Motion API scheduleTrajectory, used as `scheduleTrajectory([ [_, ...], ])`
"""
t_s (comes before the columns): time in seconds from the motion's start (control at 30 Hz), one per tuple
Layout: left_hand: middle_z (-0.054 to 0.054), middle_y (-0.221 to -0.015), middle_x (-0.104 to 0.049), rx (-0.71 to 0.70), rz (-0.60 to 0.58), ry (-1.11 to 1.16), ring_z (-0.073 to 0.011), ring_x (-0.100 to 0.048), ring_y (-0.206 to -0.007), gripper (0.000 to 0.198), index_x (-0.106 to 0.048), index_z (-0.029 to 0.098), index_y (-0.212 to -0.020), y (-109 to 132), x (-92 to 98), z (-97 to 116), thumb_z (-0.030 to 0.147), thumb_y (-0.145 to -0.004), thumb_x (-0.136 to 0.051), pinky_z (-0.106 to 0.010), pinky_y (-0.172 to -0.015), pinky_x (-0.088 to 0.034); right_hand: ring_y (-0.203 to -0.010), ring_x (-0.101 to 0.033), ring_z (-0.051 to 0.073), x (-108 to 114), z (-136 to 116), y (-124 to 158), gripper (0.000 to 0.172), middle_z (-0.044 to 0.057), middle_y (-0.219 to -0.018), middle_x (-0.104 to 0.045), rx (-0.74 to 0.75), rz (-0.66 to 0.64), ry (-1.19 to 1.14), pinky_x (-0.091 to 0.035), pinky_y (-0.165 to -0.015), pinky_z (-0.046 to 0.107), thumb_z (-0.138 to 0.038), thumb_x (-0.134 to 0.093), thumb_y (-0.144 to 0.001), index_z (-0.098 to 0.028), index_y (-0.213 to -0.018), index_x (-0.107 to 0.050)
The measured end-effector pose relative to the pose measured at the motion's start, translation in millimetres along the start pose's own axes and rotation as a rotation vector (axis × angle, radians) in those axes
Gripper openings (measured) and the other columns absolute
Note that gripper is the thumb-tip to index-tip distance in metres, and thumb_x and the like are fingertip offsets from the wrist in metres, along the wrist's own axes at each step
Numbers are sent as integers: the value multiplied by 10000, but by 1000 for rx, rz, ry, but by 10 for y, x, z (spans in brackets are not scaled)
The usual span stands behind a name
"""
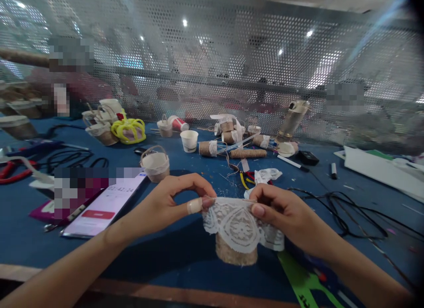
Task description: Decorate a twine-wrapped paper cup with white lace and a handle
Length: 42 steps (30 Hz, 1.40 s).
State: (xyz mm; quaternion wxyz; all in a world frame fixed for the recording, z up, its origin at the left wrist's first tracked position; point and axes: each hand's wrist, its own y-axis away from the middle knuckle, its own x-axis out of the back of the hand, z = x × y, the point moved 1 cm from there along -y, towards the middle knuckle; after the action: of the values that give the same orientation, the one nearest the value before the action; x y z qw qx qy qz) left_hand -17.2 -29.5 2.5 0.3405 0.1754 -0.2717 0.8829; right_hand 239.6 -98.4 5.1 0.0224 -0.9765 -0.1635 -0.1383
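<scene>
White lace (236,226) spans the pinching left fingers (202,186) and right fingers (265,191)

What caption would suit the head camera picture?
Left hand and right hand hold lace against a brown cup over a blue table.

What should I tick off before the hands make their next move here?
1. Left hand has hold of the lace: ok, its grip is at the upper edge.
2. Right hand has hold too: ok, its grip is farther along the same edge.
3. Lace lies over the front of the brown cup: ok, the cup's lower part shows below it.
4. Lace meets the cup's far side: cannot tell, hidden from this view.
5. Cup's base rests on the table: cannot tell.
6. Space right of the cup is free: not ok, a green flat piece lies there.
</scene>
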Motion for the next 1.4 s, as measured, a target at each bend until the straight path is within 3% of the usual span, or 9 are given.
scheduleTrajectory([
  [0.1,-10,-998,-692,41,-69,-74,-144,-658,-878,115,-674,215,-1064,-16,-13,5,283,-975,-649,-225,-789,-532,-650,-467,112,12,-10,-5,385,-29,-743,-544,7,0,28,-346,-579,233,-573,-629,-934,-201,-851,-578],
  [0.23,-32,-1059,-624,-16,-21,-157,-142,-600,-849,177,-627,213,-1126,-16,-7,42,261,-959,-663,-242,-758,-521,-655,-493,118,14,-24,-8,392,-24,-738,-556,5,26,45,-372,-590,236,-581,-630,-928,-204,-833,-576],
  [0.43,12,-929,-654,-115,-4,-93,-112,-623,-808,183,-658,246,-1123,45,5,153,149,-976,-607,-185,-743,-504,-676,-527,121,-24,-20,-18,367,-21,-754,-590,15,30,120,-399,-599,227,-557,-635,-938,-206,-844,-579],
  [0.67,46,-798,-707,-48,-44,-259,-106,-634,-665,214,-656,255,-1207,12,-102,167,284,-1001,-605,-186,-624,-458,-634,-498,113,-79,-9,-33,350,-29,-723,-591,52,23,256,-365,-566,231,-535,-603,-968,-205,-854,-598],
  [0.73,28,-800,-714,-22,-90,-304,-124,-638,-677,222,-675,229,-1178,-5,-148,136,346,-1001,-609,-205,-623,-448,-620,-487,116,-97,7,-41,346,-34,-689,-562,59,22,314,-348,-552,236,-526,-584,-981,-205,-853,-601],
  [0.9,5,-752,-676,7,-156,-353,-138,-593,-661,287,-683,175,-898,-19,-176,66,430,-995,-597,-238,-612,-397,-611,-466,122,-98,20,-46,280,-57,-649,-469,48,17,332,-361,-568,247,-493,-583,-989,-215,-955,-607],
  [1.0,18,-746,-644,57,-167,-325,-130,-574,-652,292,-658,181,-895,-17,-140,55,444,-998,-586,-236,-609,-390,-615,-483,123,-72,0,-23,217,-66,-653,-469,90,29,280,-397,-600,250,-432,-611,-985,-234,-1072,-598],
  [1.2,17,-813,-678,140,-168,-253,-137,-611,-720,297,-652,188,-906,-17,-104,59,463,-994,-584,-230,-672,-436,-712,-589,135,-52,-16,42,69,-20,-791,-606,239,136,290,-467,-649,251,-311,-614,-988,-265,-1040,-620],
  [1.4,9,-809,-689,153,-164,-268,-147,-614,-715,306,-667,190,-906,-24,-95,40,462,-1003,-568,-229,-648,-430,-728,-616,141,-52,29,44,70,-13,-808,-636,274,194,287,-494,-632,247,-344,-591,-1008,-293,-1049,-615],
])
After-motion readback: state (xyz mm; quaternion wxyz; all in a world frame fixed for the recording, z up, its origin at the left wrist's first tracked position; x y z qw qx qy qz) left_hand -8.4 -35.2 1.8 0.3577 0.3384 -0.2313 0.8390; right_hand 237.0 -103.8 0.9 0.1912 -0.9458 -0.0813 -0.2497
